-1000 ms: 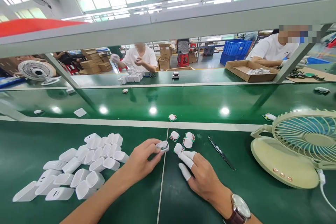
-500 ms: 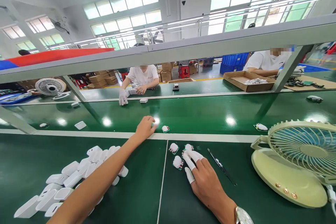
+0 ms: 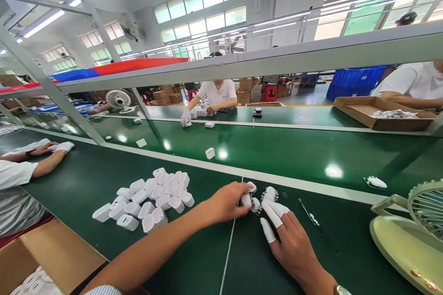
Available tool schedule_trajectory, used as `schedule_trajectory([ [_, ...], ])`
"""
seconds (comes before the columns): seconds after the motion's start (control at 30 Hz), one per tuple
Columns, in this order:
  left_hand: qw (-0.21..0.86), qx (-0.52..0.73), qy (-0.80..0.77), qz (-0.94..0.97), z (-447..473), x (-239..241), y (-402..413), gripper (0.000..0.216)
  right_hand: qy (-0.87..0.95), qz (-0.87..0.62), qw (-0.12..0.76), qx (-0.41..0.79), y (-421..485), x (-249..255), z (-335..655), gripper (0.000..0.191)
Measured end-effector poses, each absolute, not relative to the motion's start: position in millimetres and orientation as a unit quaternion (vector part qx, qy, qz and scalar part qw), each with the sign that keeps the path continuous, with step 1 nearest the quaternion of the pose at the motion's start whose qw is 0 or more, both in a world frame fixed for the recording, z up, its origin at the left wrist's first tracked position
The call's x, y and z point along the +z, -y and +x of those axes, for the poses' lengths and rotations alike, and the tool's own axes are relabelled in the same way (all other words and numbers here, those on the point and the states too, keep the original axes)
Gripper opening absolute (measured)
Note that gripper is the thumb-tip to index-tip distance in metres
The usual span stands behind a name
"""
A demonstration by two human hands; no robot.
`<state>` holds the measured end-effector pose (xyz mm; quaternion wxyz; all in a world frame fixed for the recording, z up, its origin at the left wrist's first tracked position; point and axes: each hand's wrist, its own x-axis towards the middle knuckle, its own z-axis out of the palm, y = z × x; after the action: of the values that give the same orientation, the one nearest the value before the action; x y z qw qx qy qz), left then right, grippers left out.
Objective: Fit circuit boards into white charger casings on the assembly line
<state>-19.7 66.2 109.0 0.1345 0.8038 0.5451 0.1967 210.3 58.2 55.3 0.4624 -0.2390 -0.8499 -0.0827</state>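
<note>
My left hand (image 3: 230,202) is closed at the white line on the green bench, its fingers on a small circuit board with a white top (image 3: 246,200). Beside it lie two similar boards, one board (image 3: 251,187) behind and another board (image 3: 256,205) to the right. My right hand (image 3: 289,228) wears white finger cots and is open. Its fingertips rest at the near edge of a white-topped board (image 3: 272,191), with the thumb apart. Tweezers (image 3: 309,214) lie to the right of that hand. White charger housings (image 3: 148,198) are heaped to the left.
Beyond the bench runs a green belt (image 3: 277,147) carrying a white housing (image 3: 210,153) and a circuit board (image 3: 374,182). A yellow-green fan (image 3: 404,244) stands at right. A cardboard box (image 3: 62,258) sits lower left. Co-workers sit across and at left.
My left hand has come back from the belt to the boards on the bench, and the board near it has left the belt. The view has swung left. My right hand stays by the boards.
</note>
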Motion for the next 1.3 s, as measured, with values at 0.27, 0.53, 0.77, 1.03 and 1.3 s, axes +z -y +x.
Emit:
schedule_trajectory([
  [0.27,0.019,0.193,-0.531,0.825,-95.7,124.9,3.2,0.033,0.901,-0.223,0.371,-0.013,-32.8,54.5,191.3,0.039],
  [0.53,-0.098,0.106,-0.576,0.804,-165.2,110.1,17.2,0.010,0.914,-0.203,0.338,0.093,-32.2,52.9,183.2,0.048],
  [0.77,0.076,0.225,-0.485,0.842,-92.9,101.6,7.3,0.008,0.904,-0.247,0.346,0.038,-29.9,49.0,181.3,0.029],
  [1.03,0.119,0.329,-0.467,0.812,-56.7,75.8,-15.2,0.014,0.921,-0.245,0.301,0.042,-27.6,51.9,188.9,0.029],
  [1.3,0.355,0.309,-0.478,0.742,-73.4,76.8,-7.6,0.022,0.926,-0.230,0.293,0.068,-28.2,55.6,192.7,0.047],
])
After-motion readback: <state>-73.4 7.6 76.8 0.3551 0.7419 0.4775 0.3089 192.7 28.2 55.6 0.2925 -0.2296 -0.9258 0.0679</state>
